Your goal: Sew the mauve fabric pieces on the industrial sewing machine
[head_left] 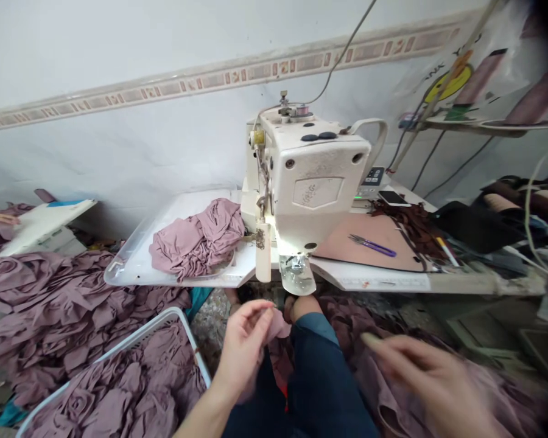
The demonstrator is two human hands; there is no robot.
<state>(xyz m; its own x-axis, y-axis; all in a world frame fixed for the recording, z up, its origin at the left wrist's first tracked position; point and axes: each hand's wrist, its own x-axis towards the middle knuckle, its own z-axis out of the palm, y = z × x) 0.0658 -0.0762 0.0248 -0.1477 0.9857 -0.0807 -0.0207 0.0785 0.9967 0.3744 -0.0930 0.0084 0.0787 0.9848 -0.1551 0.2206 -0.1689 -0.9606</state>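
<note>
My left hand (pixel 244 344) is in front of the sewing machine, above my lap. Its thumb and fingers are pinched on a mauve fabric piece (pixel 279 326), part of which hangs below the hand. To the right, my right hand (pixel 427 374) is blurred by motion, its fingers stretched out to the left with nothing visible in them. Beneath it lies a heap of mauve fabric (pixel 386 395). The white sewing machine (pixel 319 182) stands beyond both hands, and a bunched mauve garment (pixel 201 237) lies on the table to its left.
A white basket (pixel 189 331) full of mauve fabric stands at lower left, beside a large fabric pile (pixel 50 304). Purple thread snips (pixel 372 244) lie on a tan pad (pixel 338 240). Thread cones (pixel 479 79) stand at upper right. Another person's hand (pixel 0 218) shows at far left.
</note>
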